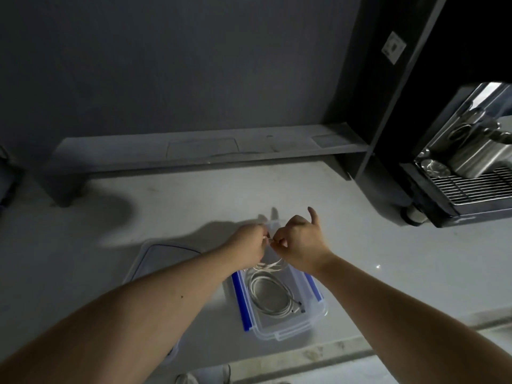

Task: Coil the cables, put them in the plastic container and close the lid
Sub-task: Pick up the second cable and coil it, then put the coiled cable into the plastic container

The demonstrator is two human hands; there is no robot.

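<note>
A clear plastic container (288, 329) with blue side latches stands open on the white counter. One white cable (273, 299) lies coiled inside it. Above the container's far end, my left hand (248, 242) and my right hand (297, 242) meet, both pinching a second white cable (273, 266) whose loops hang down between them toward the container. The clear lid (163, 252) lies flat on the counter to the left of the container, partly hidden under my left forearm.
A coffee machine (454, 167) with a metal drip grate stands at the right. A low grey shelf (194, 153) runs along the back against a dark wall. The counter's front edge (360, 353) runs just below the container.
</note>
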